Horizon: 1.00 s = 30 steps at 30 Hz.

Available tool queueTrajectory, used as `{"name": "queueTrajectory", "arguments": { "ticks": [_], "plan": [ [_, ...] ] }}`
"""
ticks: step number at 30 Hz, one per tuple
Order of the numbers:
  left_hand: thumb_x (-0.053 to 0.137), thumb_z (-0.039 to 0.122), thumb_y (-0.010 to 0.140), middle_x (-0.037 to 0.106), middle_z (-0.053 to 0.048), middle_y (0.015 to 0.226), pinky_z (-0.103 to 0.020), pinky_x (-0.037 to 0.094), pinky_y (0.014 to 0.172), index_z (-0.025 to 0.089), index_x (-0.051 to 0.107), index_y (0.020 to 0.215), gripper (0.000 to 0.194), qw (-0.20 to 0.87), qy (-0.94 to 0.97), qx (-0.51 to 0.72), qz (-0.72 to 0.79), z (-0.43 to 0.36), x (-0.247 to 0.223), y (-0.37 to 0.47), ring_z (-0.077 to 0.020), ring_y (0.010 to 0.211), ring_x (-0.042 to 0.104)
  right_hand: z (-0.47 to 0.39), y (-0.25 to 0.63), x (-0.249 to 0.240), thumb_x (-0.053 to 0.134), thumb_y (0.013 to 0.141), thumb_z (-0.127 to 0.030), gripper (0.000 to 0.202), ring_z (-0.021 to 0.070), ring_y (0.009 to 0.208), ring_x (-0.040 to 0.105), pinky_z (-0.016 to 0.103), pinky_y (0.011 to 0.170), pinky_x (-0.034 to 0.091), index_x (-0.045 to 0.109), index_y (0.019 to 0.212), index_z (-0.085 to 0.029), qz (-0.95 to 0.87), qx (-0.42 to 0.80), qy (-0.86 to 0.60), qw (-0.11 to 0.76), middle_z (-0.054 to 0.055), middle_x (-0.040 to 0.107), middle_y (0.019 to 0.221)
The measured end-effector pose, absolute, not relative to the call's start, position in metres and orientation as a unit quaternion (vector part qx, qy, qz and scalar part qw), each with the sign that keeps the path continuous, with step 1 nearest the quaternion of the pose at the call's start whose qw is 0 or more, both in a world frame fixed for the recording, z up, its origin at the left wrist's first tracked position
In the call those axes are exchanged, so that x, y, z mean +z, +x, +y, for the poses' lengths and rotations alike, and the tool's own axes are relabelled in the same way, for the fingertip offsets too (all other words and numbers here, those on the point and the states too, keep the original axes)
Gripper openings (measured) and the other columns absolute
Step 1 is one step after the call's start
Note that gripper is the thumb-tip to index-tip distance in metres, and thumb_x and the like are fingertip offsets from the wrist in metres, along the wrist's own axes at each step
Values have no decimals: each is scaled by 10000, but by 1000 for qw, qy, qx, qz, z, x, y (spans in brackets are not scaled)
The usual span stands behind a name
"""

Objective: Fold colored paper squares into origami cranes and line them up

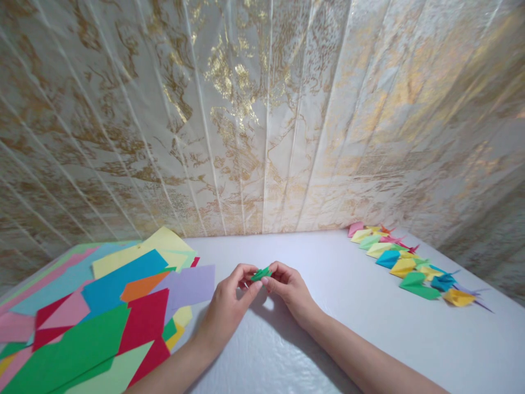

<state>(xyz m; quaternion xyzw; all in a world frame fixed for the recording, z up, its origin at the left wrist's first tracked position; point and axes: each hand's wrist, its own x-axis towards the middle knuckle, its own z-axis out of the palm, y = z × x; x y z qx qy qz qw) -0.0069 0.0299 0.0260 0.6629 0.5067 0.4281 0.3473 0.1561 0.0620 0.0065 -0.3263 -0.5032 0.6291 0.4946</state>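
Observation:
A small piece of folded green paper (261,273) is held between both hands above the white table, near the middle of the view. My left hand (235,295) pinches its left side between thumb and fingers. On the right side, the thumb and index finger of my right hand (289,290) grip the same piece. The fingertips of the two hands are almost touching, and they hide part of the folds.
Loose coloured sheets (102,290) overlap on the left of the white table (328,262). Several folded paper figures (414,284) lie in rows at the right. A white and gold patterned curtain (262,137) hangs behind the table's far edge.

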Motion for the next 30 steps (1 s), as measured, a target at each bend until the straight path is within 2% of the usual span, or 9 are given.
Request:
{"name": "queueTrajectory", "arguments": {
  "ticks": [4, 7, 12, 15, 18, 22, 30],
  "plan": [
    [559, 428, 908, 700, -1, 837, -292, 450, 753, 220, 642, 893, 225, 369, 666, 420, 494, 34, 24, -8, -202, 800, 628, 63, 156, 6, 851, 686, -443, 393, 104, 563, 437, 245, 572, 333, 559, 657, -180, -516, 614, -332, 496, -45, 548, 578],
    [524, 447, 929, 694, -2, 818, -284, 454, 742, 213, 632, 881, 262, 380, 665, 419, 488, 33, 23, -8, -201, 798, 636, 63, 157, 6, 819, 720, -442, 381, 110, 568, 450, 243, 558, 346, 541, 668, -187, -540, 605, -331, 482, -41, 550, 601],
    [485, 436, 949, 687, -9, 845, -279, 450, 753, 209, 602, 916, 258, 382, 661, 418, 492, 32, 20, -8, -203, 827, 641, 63, 161, 11, 781, 770, -328, 247, 130, 658, 502, 259, 628, 404, 576, 850, -217, -613, 482, -343, 525, -32, 563, 766],
    [476, 418, 952, 680, -6, 838, -278, 434, 740, 211, 594, 908, 242, 371, 670, 409, 496, 34, 18, -9, -202, 813, 633, 63, 164, 15, 718, 832, -287, 135, 158, 783, 551, 275, 697, 434, 612, 805, -209, -671, 421, -319, 520, 9, 571, 869],
    [474, 399, 954, 661, 2, 806, -278, 409, 706, 215, 594, 889, 229, 356, 684, 393, 500, 33, 18, -10, -199, 771, 613, 63, 165, 16, 692, 853, -267, 126, 182, 880, 587, 289, 743, 448, 622, 772, -200, -689, 424, -305, 503, 40, 612, 948],
    [464, 370, 959, 636, 12, 783, -277, 378, 681, 224, 591, 871, 213, 341, 699, 376, 503, 31, 20, -9, -192, 737, 583, 62, 164, 13, 685, 848, -243, 157, 160, 784, 589, 294, 751, 444, 594, 729, -195, -674, 454, -307, 495, 18, 646, 863],
    [476, 381, 949, 616, 19, 770, -282, 363, 673, 232, 576, 836, 212, 338, 701, 378, 501, 27, 21, -7, -191, 726, 570, 64, 163, 11, 749, 774, -276, 218, 146, 702, 551, 281, 700, 433, 576, 670, -195, -616, 496, -330, 515, -14, 608, 730]
  ]
}}
